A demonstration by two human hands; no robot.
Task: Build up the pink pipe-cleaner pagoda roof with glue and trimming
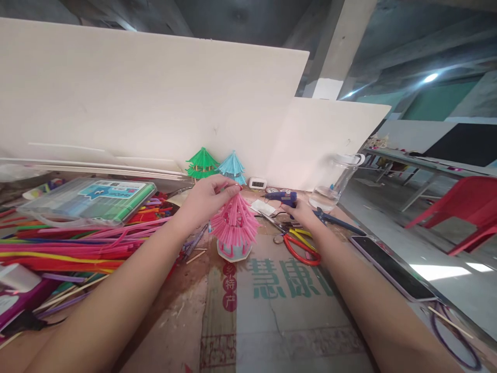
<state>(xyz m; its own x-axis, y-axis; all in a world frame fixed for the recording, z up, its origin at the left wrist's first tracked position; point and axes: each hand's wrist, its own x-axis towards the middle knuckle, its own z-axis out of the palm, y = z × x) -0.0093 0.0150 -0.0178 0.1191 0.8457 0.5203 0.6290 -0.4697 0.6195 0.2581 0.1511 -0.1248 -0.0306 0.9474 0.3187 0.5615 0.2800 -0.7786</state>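
Observation:
A pink tiered tower [235,224] made of pipe cleaners stands on a pale blue base on the cardboard sheet [279,305]. My left hand [205,199] pinches the top of this pink tower with closed fingers. My right hand [301,212] reaches far forward, its fingers at the blue glue gun [282,197]; how firmly it grips is hard to see. Red-handled scissors [297,243] lie just below the right hand. A green tower [202,164] and a light blue tower [233,166] stand against the white board behind.
Many coloured pipe cleaners [77,243] lie in a heap at left, with a clear plastic case [93,202] on them. A phone [392,267] lies at the right edge, a clear jar [336,181] and a small digital clock [257,183] at the back. A red chair [466,207] stands off right.

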